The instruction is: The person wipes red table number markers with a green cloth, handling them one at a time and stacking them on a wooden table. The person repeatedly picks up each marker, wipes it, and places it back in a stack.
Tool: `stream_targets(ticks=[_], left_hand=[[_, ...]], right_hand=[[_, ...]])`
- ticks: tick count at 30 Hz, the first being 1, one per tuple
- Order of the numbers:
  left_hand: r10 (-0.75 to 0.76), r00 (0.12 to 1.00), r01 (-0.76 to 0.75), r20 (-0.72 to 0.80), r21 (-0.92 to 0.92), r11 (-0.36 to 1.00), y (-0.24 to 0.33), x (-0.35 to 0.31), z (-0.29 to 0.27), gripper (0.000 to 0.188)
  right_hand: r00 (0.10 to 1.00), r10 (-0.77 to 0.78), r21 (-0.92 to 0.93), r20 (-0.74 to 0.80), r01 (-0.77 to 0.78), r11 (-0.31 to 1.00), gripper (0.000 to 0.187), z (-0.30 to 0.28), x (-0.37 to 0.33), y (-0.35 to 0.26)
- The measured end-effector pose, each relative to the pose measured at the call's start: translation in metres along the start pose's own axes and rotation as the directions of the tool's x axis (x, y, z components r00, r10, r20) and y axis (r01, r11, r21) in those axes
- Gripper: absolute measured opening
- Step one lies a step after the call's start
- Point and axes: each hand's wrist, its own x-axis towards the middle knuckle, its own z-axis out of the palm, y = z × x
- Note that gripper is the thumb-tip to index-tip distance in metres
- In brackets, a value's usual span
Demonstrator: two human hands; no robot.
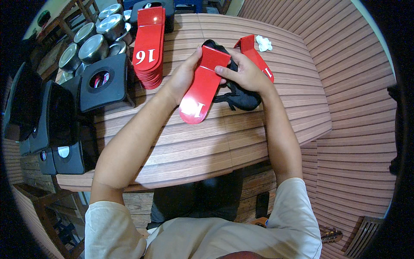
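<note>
A glossy red plastic number sign, bent near its top and rounded at its lower end, is held above the table in both my hands. My left hand is closed round its left edge. My right hand is closed at its upper right, the thumb pressing on the front face. A black cloth bunches behind the sign and under my right hand, hanging toward the table. Whether the right fingers also grip the cloth behind the sign is hidden.
A tall stack of matching red signs stands left of my hands. Another red sign lies at the right beside a crumpled white tissue. Black tissue boxes and round metal tins crowd the table's left side.
</note>
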Motion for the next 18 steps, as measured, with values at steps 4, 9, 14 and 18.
stream_targets(ticks=[4, 9, 14, 18], left_hand=[[-0.004, 1.000, 0.005, 0.017, -0.078, 0.997, 0.000, 0.001, -0.001, 0.065], [0.071, 0.988, -0.061, -0.135, 0.075, 0.995, 0.001, 0.000, 0.009, 0.064], [0.127, 0.983, -0.117, -0.130, 0.085, 0.990, -0.003, 0.002, 0.004, 0.063], [0.267, 0.944, -0.222, -0.193, 0.225, 0.949, -0.013, 0.012, -0.003, 0.059]], right_hand=[[0.993, -0.121, -0.083, -0.001, 0.120, 0.989, 0.041, -0.004, 0.002, -0.001], [0.999, -0.008, 0.044, -0.035, 0.010, 0.999, 0.038, -0.006, 0.004, 0.000], [0.975, 0.046, -0.088, -0.216, -0.066, 0.994, 0.036, 0.000, 0.006, -0.002], [0.935, 0.027, -0.132, -0.353, -0.078, 0.988, 0.038, 0.003, 0.006, -0.008]])
